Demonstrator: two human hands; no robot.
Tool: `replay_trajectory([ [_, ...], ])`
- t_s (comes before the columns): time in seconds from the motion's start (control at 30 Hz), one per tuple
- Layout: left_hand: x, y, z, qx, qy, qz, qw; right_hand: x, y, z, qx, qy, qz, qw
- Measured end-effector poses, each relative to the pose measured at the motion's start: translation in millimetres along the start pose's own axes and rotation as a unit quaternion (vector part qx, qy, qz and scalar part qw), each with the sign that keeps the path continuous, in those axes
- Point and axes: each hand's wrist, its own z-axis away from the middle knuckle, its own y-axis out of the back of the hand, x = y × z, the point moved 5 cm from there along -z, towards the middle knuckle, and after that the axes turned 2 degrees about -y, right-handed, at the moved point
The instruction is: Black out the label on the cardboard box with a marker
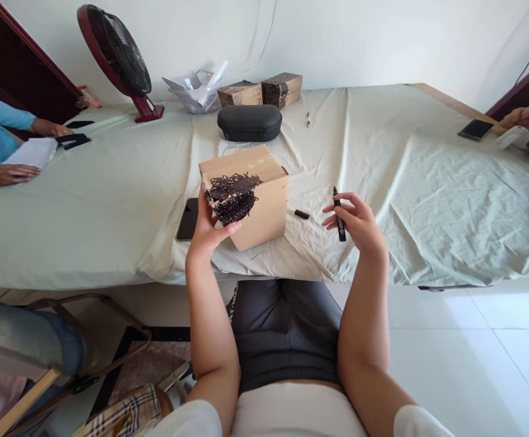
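A brown cardboard box (pixel 264 209) stands tilted on the cloth in front of me. Dense black scribbles cover its left corner, spreading onto the top and the near side. My left hand (pixel 212 227) grips that corner, thumb on the near face; its other fingers are partly hidden behind the box. To the right of the box, my right hand (pixel 355 221) holds an uncapped black marker (pixel 339 220) between thumb and fingers, tip pointing away from me and apart from the box. The marker's black cap (pixel 301 214) lies on the cloth between box and hand.
A dark phone (pixel 187 220) lies left of the box. Behind stand a black case (pixel 249 123), two smaller cardboard boxes (pixel 282 90), a clear basket of papers (pixel 195 97) and a fan (pixel 121 57). People sit at both table ends. Wrinkled pale cloth (pixel 450 200) covers the table.
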Motion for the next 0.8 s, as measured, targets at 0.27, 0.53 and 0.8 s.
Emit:
replay_trajectory([
  [0.27,-7.0,2.1,-0.3,0.006,-0.005,0.008,1.000,20.1,6.8,-10.9,0.037,-0.090,0.419,0.903],
  [0.53,-2.7,0.1,-1.3,0.003,-0.014,0.003,1.000,34.8,-11.3,-25.4,0.044,-0.063,0.486,0.871],
  [0.8,0.8,-0.4,-3.2,0.016,0.009,0.015,1.000,44.8,-54.1,-33.3,0.040,-0.011,0.488,0.872],
])
